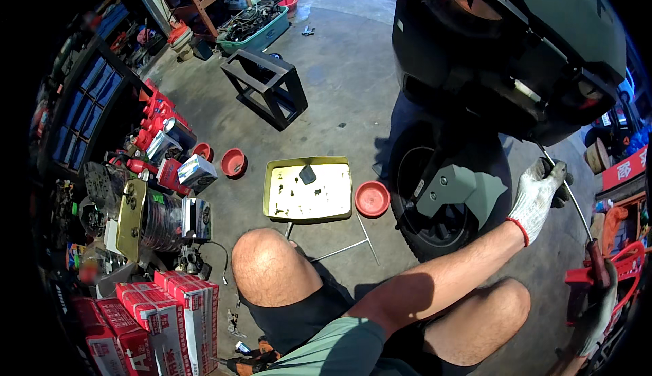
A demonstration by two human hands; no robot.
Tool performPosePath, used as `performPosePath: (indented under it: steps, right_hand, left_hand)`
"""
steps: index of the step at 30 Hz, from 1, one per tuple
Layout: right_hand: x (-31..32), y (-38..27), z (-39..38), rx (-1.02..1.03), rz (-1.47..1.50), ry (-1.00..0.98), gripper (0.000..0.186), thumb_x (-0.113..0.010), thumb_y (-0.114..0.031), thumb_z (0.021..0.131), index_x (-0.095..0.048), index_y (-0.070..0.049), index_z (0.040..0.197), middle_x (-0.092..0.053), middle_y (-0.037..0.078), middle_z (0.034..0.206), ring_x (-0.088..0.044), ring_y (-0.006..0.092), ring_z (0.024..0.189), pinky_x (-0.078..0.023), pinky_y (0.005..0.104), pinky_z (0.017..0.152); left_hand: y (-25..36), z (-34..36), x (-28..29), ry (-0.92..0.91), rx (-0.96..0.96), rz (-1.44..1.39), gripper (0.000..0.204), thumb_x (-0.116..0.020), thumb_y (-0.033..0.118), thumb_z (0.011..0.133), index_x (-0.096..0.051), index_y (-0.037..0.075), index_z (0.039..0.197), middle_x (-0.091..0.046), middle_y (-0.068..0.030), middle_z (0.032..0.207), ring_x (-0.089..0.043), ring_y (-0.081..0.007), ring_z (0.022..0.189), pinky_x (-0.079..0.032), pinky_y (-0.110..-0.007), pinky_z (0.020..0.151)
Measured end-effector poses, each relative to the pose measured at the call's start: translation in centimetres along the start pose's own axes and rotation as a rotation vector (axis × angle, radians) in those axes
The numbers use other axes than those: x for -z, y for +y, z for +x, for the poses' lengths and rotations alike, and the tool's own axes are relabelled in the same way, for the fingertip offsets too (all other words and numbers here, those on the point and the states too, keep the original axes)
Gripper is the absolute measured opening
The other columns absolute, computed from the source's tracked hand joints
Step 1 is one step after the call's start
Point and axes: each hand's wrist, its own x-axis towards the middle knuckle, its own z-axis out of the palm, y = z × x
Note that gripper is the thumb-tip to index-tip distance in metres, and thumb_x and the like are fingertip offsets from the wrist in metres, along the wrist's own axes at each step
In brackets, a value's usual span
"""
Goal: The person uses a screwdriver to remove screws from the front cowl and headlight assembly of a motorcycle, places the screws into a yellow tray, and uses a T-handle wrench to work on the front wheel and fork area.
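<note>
Bare knees (275,267) crouch beside bare concrete floor (339,91). Left gloved hand (538,196) and right gloved hand (598,308) both clasp a long thin metal rod (574,199) near the dark scooter's rear wheel (435,199).

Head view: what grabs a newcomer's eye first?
The dark scooter fills the upper right, its rear wheel beside the crouching person's knees. Both gloved hands work a long thin rod there: left hand high on it, right hand at its red handle. A yellowish tray sits mid-floor.
</note>
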Motion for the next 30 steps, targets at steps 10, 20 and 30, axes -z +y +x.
performPosePath:
  steps: [10, 20, 30]
  right_hand:
    - [-2.5, -3.1, 0.4, -0.107, 0.335, 0.097, 0.046, -0.062, -0.021, 0.087, -0.052, 0.000, 0.126, -0.057, 0.010, 0.110, -0.058, 0.0128, 0.076, -0.047, 0.0249, 0.059]
    - [-2.5, -3.2, 0.1, 0.099, 0.123, 0.117, 0.049, -0.059, -0.034, 0.092, -0.052, 0.004, 0.123, -0.060, 0.012, 0.096, -0.053, 0.0110, 0.058, -0.043, 0.0238, 0.052]
    - [-1.4, -2.8, 0.8, 0.282, -0.128, 0.109, 0.050, -0.053, -0.041, 0.095, -0.054, 0.004, 0.119, -0.063, 0.014, 0.091, -0.054, 0.0117, 0.052, -0.042, 0.0241, 0.046]
  left_hand:
    - [0.7, -0.1, 0.1, -0.009, -0.005, 0.014, 0.020, -0.063, 0.025, 0.094, -0.060, 0.007, 0.102, -0.068, -0.0047, 0.089, -0.057, -0.0087, 0.065, -0.046, -0.024, 0.062]
    - [0.8, -0.3, -0.6, 0.027, 0.026, -0.014, 0.015, -0.061, 0.022, 0.095, -0.059, 0.008, 0.098, -0.066, -0.0041, 0.088, -0.057, -0.0077, 0.062, -0.045, -0.022, 0.059]
    - [0.9, -0.2, -0.5, 0.037, 0.016, -0.033, 0.015, -0.061, 0.024, 0.095, -0.060, 0.008, 0.095, -0.066, -0.0037, 0.084, -0.057, -0.0071, 0.059, -0.045, -0.022, 0.058]
